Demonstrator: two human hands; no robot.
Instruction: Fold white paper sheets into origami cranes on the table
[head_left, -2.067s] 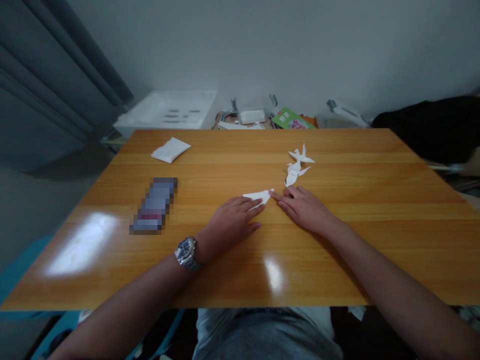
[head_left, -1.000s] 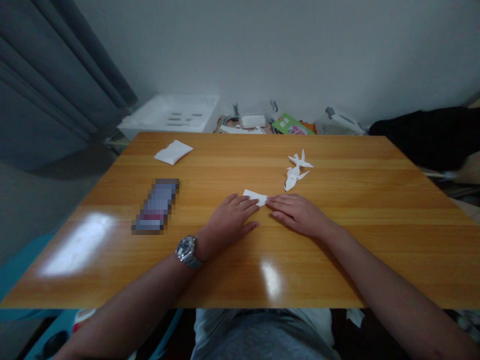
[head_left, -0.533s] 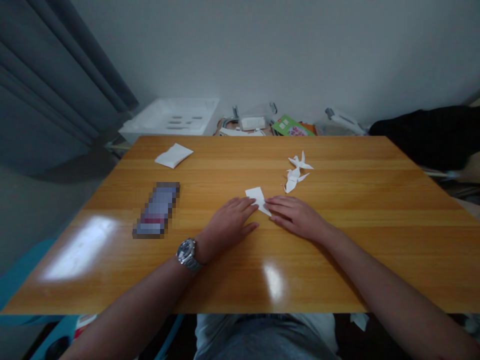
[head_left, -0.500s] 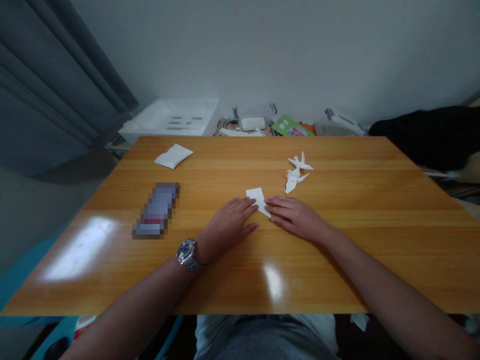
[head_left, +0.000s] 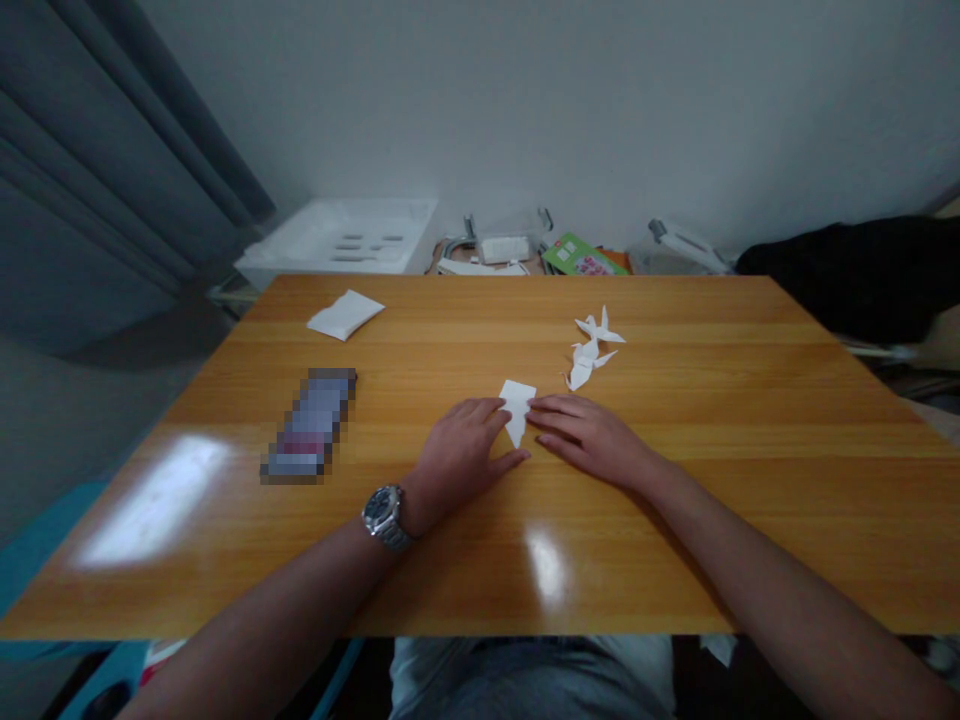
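A small folded piece of white paper [head_left: 517, 398] lies flat on the wooden table [head_left: 712, 400], its pointed end toward me. My left hand [head_left: 465, 445], with a metal watch [head_left: 385, 515] on the wrist, rests at the paper's left edge, fingers stretched out and thumb below the point. From the other side my right hand [head_left: 585, 435] lies flat, its fingertips touching the paper's right edge. Just beyond the right hand sit two folded white paper cranes [head_left: 584, 362], one behind the other.
A stack of white paper [head_left: 346, 314] lies at the table's far left, with a blurred-out phone [head_left: 311, 425] nearer me. Past the far edge are a white plastic tray [head_left: 352, 235], a green booklet [head_left: 581, 256] and cables. Dark cloth [head_left: 847, 275] lies at the right.
The folded paper has turned so that its point now faces me more directly. My left hand has shifted slightly right, its thumb now below the point; my right hand has barely moved.
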